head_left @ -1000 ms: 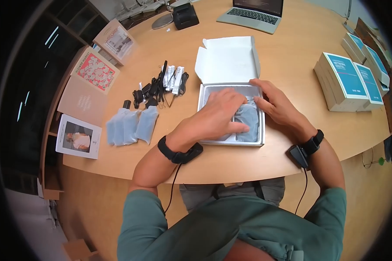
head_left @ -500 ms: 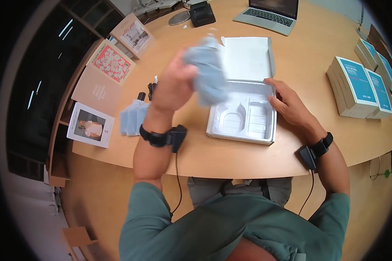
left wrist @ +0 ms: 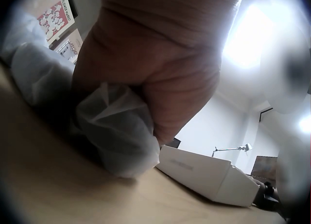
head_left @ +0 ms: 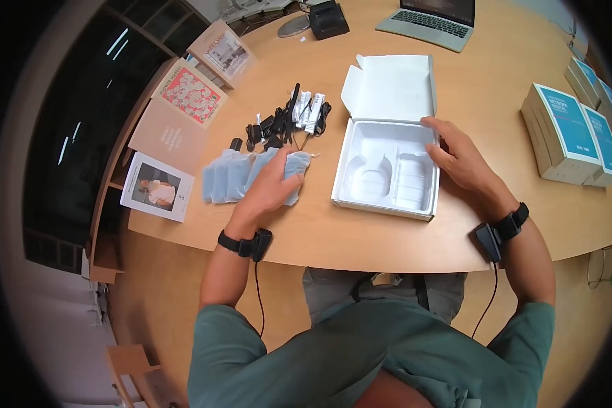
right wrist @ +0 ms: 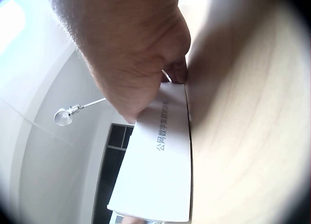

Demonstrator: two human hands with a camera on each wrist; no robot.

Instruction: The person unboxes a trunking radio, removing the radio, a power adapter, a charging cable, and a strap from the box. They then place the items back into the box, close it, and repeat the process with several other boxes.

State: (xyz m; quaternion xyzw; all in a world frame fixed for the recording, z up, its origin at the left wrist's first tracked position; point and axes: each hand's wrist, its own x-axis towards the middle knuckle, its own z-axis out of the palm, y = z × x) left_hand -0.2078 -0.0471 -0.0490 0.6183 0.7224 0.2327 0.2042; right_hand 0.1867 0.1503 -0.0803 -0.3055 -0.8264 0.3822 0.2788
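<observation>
My left hand (head_left: 270, 185) grips a dark item in a frosted plastic bag (head_left: 296, 166), low over the table beside a row of similar bagged items (head_left: 226, 178). In the left wrist view the frosted bag (left wrist: 119, 132) bulges from under the palm, close to the tabletop. A white cardboard box (head_left: 382, 209) stands with its lid raised, its moulded tray showing bare compartments. My right hand (head_left: 464, 158) holds the box's right wall near the hinge, thumb over the rim. In the right wrist view that box wall (right wrist: 153, 175) bears printed characters.
Black cables and adapters (head_left: 272, 126) and white-wrapped pieces (head_left: 313, 112) lie behind the bagged items. Books (head_left: 158, 187) stand along the left edge. Blue-and-white boxes (head_left: 568, 136) stand at the right. A laptop (head_left: 425, 30) and a black device (head_left: 328, 20) are at the back.
My left hand has lifted the bagged item out of the box's tray and carried it left, down to the row of bagged items. My right hand has stayed at the box's right side.
</observation>
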